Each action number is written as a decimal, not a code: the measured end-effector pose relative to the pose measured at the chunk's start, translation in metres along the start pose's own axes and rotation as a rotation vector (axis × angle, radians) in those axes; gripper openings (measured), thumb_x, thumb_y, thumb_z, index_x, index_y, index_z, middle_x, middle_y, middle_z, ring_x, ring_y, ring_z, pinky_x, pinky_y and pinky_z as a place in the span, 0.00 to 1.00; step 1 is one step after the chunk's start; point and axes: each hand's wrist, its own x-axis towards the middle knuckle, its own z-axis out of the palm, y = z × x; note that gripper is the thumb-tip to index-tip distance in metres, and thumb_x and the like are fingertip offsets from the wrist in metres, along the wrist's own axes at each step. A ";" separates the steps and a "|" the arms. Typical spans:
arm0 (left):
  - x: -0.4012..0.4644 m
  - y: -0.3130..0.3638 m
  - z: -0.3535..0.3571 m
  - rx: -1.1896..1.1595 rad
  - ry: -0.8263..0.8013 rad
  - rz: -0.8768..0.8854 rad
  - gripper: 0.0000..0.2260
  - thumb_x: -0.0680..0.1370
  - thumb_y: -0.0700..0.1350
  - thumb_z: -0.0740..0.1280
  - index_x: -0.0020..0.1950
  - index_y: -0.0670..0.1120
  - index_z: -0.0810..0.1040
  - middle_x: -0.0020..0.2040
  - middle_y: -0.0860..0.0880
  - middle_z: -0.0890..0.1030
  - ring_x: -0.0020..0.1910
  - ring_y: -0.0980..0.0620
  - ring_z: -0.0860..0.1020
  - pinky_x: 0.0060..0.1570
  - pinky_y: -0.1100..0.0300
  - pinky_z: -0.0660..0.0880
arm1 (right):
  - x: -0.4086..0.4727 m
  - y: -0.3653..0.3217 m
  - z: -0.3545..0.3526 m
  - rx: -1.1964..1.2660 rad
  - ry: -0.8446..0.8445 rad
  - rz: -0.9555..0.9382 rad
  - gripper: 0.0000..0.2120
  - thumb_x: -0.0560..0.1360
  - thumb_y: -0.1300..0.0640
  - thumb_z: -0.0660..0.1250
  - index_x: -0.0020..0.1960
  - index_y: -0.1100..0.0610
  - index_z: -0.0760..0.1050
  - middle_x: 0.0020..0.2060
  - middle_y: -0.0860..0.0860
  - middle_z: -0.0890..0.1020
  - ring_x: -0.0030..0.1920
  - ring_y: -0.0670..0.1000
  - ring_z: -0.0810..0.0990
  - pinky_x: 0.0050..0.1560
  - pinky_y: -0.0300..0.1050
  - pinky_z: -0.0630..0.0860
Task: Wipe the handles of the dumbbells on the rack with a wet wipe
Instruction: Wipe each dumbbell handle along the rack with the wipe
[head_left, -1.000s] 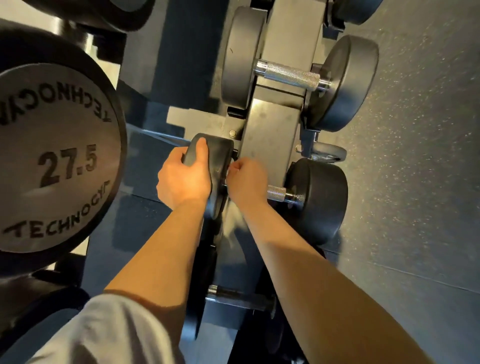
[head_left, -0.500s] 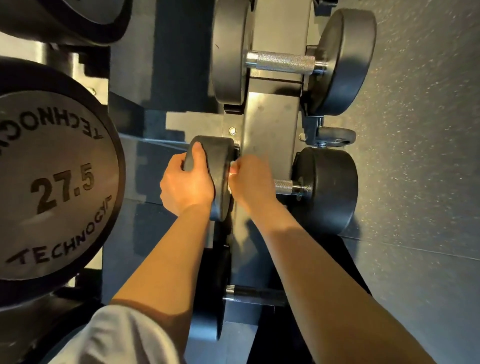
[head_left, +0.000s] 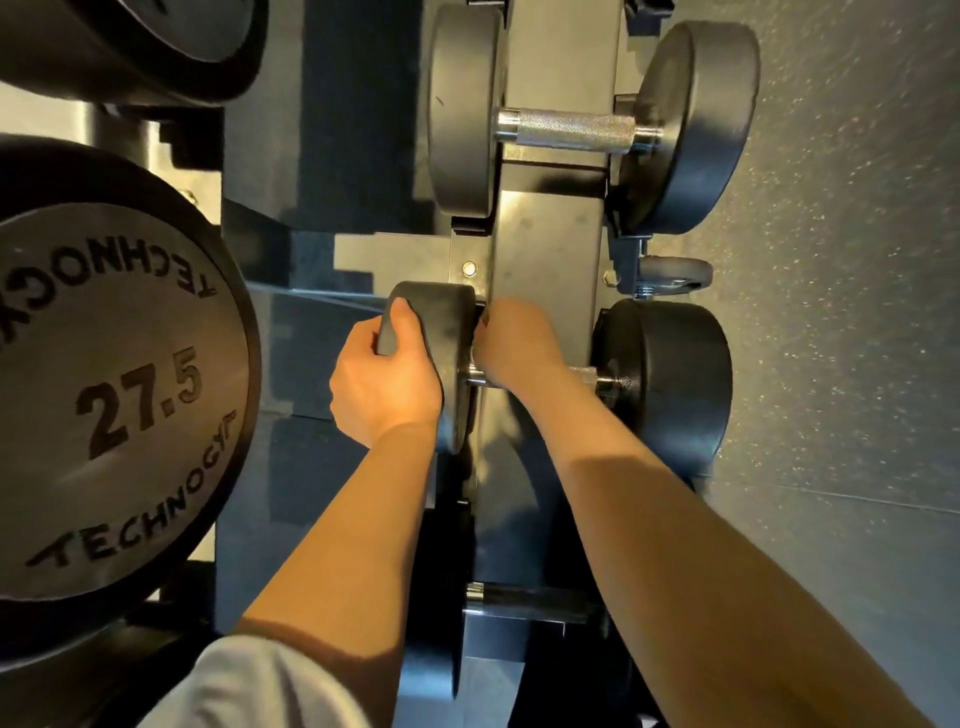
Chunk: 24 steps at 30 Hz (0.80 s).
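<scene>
The middle dumbbell (head_left: 670, 379) is seen lying across the black rack (head_left: 545, 249), its left head (head_left: 441, 332) on one side of the upright and its right head on the other. The left hand (head_left: 387, 384) is set on the left head — the thumb is hooked over the head's upper edge and the other fingers are curled round its outer face, so this grip is clamped on the head. The right hand (head_left: 514, 345) is closed round the handle (head_left: 584, 375) just beside the left head; only a short knurled stretch of the handle is left showing between the hand and the right head. The wet wipe cannot be made out, being hidden if it is under the curled fingers.

Higher on the rack a second dumbbell (head_left: 691, 124) is held with its whole knurled handle exposed — well apart from both hands. A third handle (head_left: 524, 597) is seen lower down, between the forearms, in shadow. At the left a large dumbbell head (head_left: 114, 395) marked 27.5 is turned toward the camera. A grey caster (head_left: 672, 273) is mounted on the rack's right side, between the upper and middle right heads. A speckled dark floor (head_left: 857, 312) fills the right side, and a pale sleeve (head_left: 249, 686) is visible at the bottom edge.
</scene>
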 end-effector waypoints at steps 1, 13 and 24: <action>0.000 -0.001 0.000 0.002 -0.002 0.004 0.12 0.80 0.60 0.58 0.45 0.54 0.74 0.35 0.58 0.72 0.41 0.55 0.72 0.42 0.60 0.64 | -0.007 0.002 0.005 0.035 0.045 -0.027 0.08 0.78 0.62 0.60 0.49 0.62 0.78 0.38 0.53 0.74 0.41 0.52 0.73 0.42 0.42 0.68; 0.002 -0.005 0.002 -0.010 0.044 0.026 0.20 0.78 0.63 0.58 0.51 0.49 0.80 0.45 0.51 0.81 0.47 0.50 0.77 0.45 0.58 0.66 | -0.047 0.027 0.062 -0.067 0.457 -0.385 0.15 0.62 0.69 0.74 0.47 0.61 0.75 0.40 0.58 0.77 0.32 0.57 0.78 0.28 0.44 0.73; -0.001 -0.002 -0.003 -0.014 -0.009 0.010 0.16 0.79 0.62 0.58 0.46 0.52 0.77 0.39 0.55 0.75 0.43 0.52 0.73 0.43 0.58 0.63 | -0.042 0.044 -0.019 -0.445 -0.145 -0.233 0.09 0.76 0.60 0.64 0.55 0.59 0.75 0.51 0.58 0.80 0.52 0.59 0.78 0.56 0.51 0.73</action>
